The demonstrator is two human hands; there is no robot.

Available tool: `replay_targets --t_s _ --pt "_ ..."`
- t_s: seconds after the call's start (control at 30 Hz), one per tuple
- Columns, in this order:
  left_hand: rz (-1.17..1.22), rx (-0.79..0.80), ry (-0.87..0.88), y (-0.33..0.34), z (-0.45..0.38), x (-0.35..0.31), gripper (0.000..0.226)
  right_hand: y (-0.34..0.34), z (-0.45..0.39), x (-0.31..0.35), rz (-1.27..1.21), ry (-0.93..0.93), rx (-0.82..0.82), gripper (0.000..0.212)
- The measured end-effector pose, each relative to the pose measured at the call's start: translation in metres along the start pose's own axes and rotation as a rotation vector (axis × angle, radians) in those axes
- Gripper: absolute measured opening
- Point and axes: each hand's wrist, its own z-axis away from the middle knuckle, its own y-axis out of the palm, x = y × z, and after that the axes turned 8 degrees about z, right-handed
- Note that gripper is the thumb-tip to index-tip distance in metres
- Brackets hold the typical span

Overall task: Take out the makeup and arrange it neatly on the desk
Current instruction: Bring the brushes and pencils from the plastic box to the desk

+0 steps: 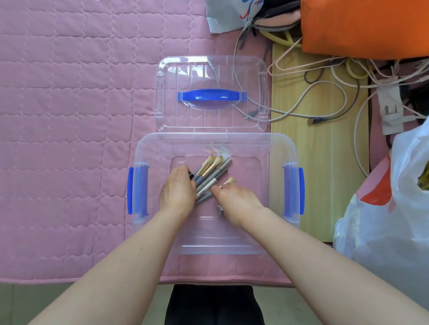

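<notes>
Inside the clear storage box [260, 150] on the pink quilted bed [60, 100], both hands gather a bundle of makeup brushes [211, 174]. The left hand [177, 191] curls its grip around the handles; the right hand [236, 198] pinches them from the other side. The lid [210, 91] lies just behind the box.

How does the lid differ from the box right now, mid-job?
The lid lies flat on the pink quilt beyond the box, which sits nearer the person. The lid has one blue handle at its centre; the box has a blue latch on each side. The lid carries nothing; the box holds makeup brushes. Both are clear plastic.
</notes>
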Motion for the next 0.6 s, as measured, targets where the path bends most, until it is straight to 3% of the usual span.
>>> replay_targets --t_s 0.2,0.4,0.5,0.6 --pt "0.009 -0.008 0.005 0.002 -0.005 0.004 0.004 0.009 0.004 -0.004 -0.163 -0.06 0.092 0.028" --pt "0.018 -0.049 -0.016 0.005 -0.006 0.008 0.008 -0.006 0.002 -0.01 -0.443 0.017 -0.11 0.017" --pt "0.009 -0.066 -0.036 0.007 -0.003 0.008 0.007 -0.011 -0.005 -0.009 -0.457 0.043 -0.134 0.011" --pt "-0.026 0.016 0.025 0.007 -0.002 0.008 0.006 -0.012 -0.008 -0.008 -0.379 0.059 -0.159 0.021"
